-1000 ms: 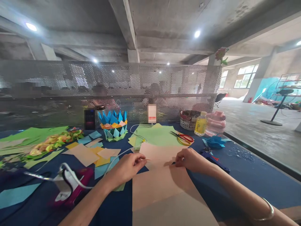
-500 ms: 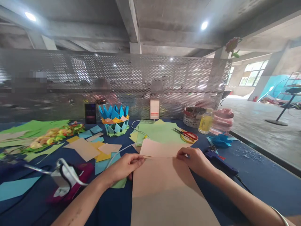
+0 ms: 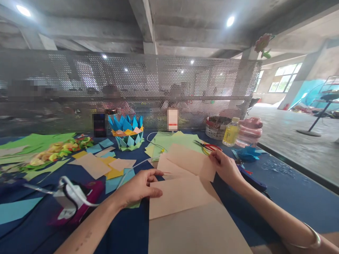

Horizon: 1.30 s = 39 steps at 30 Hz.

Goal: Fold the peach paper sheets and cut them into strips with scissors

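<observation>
Head view: one long plain paper sheet (image 3: 196,229), set in the middle and run off the lower border; toned grey-beige near, peach beyond a slanting line; whether that line is made by shadow or overlap cannot be told. Side edges straight, both bordered by dark blue tabletop (image 3: 299,208), exposed as a narrow strip toward the left forearm, as a wide stretch toward the right. Left hand (image 3: 140,185): thumb and fingers parted, placed at the sheet's left edge; nothing seen gripped. Right hand (image 3: 227,167): corner of a second peach sheet (image 3: 190,158) pinched; that sheet is tilted up and held at the long one's far end. Blue glue gun (image 3: 254,180), partly hidden by the right hand and forearm. Red-handled scissors (image 3: 214,146), laid just beyond that hand. Pale green sheets (image 3: 180,137), spread behind. Tabletop bounded at right by a dark rim (image 3: 299,172), backed by a perforated panel (image 3: 148,88).
</observation>
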Available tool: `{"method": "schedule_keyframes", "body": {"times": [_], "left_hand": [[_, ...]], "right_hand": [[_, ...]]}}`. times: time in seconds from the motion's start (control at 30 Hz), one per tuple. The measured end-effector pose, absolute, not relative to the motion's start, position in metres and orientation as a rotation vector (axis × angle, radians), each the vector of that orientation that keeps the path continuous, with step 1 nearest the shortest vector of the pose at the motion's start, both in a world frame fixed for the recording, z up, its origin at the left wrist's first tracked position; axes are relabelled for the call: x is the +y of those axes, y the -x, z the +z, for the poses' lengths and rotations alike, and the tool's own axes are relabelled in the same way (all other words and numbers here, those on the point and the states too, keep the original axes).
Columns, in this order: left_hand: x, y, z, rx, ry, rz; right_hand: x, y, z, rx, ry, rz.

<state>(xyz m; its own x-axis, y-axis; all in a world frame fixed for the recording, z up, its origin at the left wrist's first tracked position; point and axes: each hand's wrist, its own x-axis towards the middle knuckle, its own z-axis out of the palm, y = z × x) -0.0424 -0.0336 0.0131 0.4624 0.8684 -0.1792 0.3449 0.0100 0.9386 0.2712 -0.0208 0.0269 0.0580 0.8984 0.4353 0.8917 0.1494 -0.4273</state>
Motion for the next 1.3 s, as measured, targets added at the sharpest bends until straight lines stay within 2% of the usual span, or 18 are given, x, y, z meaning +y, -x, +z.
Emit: {"method": "schedule_keyframes", "body": {"times": [0.2, 0.4, 0.63, 0.77, 0.87, 0.97, 1.07, 1.2, 1.3], "left_hand": [[-0.042, 0.046, 0.027, 0.962, -1.465, 0.533], [-0.052, 0.053, 0.054, 0.961, -1.459, 0.766], [-0.052, 0.051, 0.051, 0.958, -1.304, 1.028], [-0.054, 0.045, 0.048, 0.912, -1.245, 1.086], [-0.057, 0.043, 0.048, 0.881, -1.363, 1.045], [-0.065, 0.039, 0.048, 0.912, -1.535, 1.018], [-0.076, 0.034, 0.049, 1.045, -1.733, 1.150], [-0.076, 0.034, 0.049, 1.091, -2.247, 1.430], [-0.066, 0.044, 0.041, 1.130, -2.593, 1.397]], "right_hand": [[-0.025, -0.268, 0.025, -1.887, 1.473, -0.002], [-0.043, -0.254, 0.036, -2.011, 1.194, 0.813], [-0.048, -0.257, 0.053, -1.928, 1.095, 1.145], [-0.049, -0.257, 0.051, -1.868, 1.087, 1.212], [-0.049, -0.257, 0.049, -1.756, 1.083, 0.978], [-0.056, -0.258, 0.054, -1.564, 0.999, 0.467], [-0.073, -0.256, 0.066, -1.569, 0.813, 0.056], [-0.104, -0.254, 0.076, -1.811, 0.626, -0.212], [-0.122, -0.259, 0.069, -1.985, 0.669, -0.289]]}}
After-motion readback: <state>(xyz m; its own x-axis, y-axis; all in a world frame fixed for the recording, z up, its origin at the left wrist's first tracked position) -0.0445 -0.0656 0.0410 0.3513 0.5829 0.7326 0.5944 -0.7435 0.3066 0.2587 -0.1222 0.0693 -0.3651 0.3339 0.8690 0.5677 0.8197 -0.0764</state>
